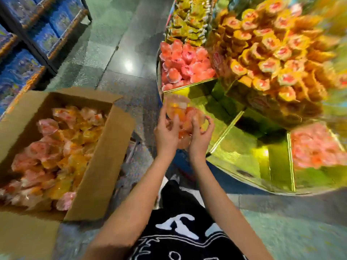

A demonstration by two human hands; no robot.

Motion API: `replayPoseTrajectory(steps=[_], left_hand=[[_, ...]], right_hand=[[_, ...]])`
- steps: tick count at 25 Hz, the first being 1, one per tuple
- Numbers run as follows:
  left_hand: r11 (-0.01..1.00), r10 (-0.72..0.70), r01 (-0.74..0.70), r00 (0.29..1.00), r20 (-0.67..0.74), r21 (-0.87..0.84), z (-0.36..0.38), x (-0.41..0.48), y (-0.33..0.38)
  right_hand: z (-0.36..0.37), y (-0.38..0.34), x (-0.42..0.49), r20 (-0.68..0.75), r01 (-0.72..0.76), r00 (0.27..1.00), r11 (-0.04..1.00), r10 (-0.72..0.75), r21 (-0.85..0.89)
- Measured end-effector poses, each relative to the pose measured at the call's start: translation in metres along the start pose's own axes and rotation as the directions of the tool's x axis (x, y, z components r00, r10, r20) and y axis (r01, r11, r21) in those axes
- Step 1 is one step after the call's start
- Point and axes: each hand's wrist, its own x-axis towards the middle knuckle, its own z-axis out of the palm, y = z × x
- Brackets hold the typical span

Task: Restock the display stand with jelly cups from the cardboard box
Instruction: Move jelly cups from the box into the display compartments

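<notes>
An open cardboard box stands on the floor at the left, full of pink and orange jelly cups. Between the box and the stand, my left hand and my right hand together hold a bunch of jelly cups, fingers curled round them. They hover just before the round gold display stand. Its near gold compartment shows bare mirror floor. Pink cups fill the compartment beyond it, and orange cups are heaped higher up.
Another pink-cup compartment lies at the stand's right. Yellow packets fill the far section. Blue boxed goods on dark shelves stand at the far left. Grey tiled floor runs between the shelves and the stand. My dark printed clothing shows below.
</notes>
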Motion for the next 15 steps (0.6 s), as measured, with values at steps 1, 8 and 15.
replayPoseTrajectory(steps=[1,8,15], left_hand=[[1.0,-0.002,0.002,0.998,0.066,-0.002,0.019,-0.017,0.005],[0.996,-0.037,-0.001,0.903,0.428,0.088,0.157,-0.112,0.022],[0.995,-0.075,0.034,0.863,0.5,0.091,0.317,-0.21,0.039]], right_hand=[[-0.026,-0.003,-0.002,-0.082,-0.004,0.997,1.0,0.004,0.004],[-0.192,-0.021,0.006,-0.463,-0.002,0.887,1.0,0.004,0.005],[-0.37,-0.038,0.057,-0.556,-0.009,0.83,0.996,-0.042,-0.089]])
